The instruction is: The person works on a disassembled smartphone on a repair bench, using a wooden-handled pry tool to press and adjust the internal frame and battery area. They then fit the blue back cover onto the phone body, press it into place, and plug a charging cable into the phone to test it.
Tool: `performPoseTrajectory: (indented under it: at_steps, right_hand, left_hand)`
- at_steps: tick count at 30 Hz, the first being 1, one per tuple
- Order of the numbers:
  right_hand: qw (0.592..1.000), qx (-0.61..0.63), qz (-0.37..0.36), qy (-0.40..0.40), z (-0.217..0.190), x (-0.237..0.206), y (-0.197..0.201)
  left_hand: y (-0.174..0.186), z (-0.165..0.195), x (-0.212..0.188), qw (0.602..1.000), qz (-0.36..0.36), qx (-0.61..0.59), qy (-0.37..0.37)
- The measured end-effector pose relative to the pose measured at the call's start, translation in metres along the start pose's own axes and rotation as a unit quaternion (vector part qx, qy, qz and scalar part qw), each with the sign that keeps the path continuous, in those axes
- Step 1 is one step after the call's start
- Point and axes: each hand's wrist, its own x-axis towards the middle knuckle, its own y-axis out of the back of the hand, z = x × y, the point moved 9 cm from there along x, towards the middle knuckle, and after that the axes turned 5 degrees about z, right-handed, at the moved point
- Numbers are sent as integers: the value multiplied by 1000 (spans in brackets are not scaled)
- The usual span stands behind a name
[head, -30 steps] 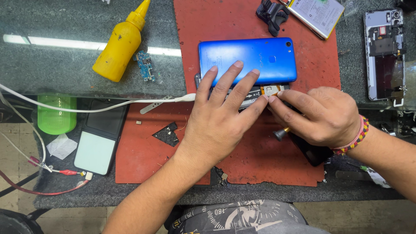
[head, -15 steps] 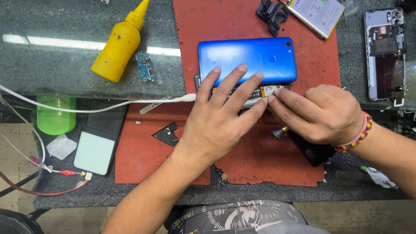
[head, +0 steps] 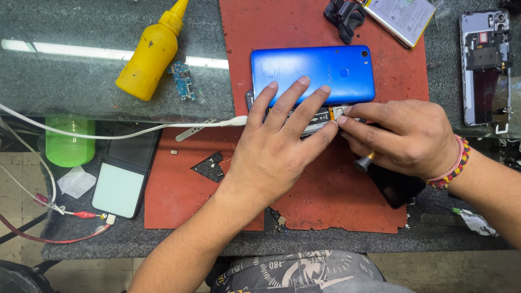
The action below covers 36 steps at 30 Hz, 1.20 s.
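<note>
Hands meet mid-worktop on the red mat: the left hand lies flat, fingers spread, steadying the opened phone under its blue back cover, so the right hand can pinch a small part at its edge.

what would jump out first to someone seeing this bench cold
A glossy blue phone back cover lies mid-bench on a worn red rubber mat. Just below it the left hand presses on an opened phone while the right hand pinches at its edge. A yellow plastic squeeze bottle lies at upper left.
</note>
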Motion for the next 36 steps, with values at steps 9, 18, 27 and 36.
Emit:
performPoseTrajectory:
  at_steps: [9, 18, 27, 36]
  right_hand:
    - [1000, -14, 18, -17, -4, -5, -1]
    - [995, -98, 15, 30, -24, 0, 0]
    - [987, -141, 21, 72, -37, -1, -3]
    - [995, -75, 28, 56, -25, -5, 3]
  left_hand:
    - [3, -4, 2, 999, 12, -34, 16]
    - [8, -5, -1, 999, 22, -44, 18]
    - [9, -3, -3, 998, 26, -46, 15]
    - [13, 1, -2, 998, 28, -51, 7]
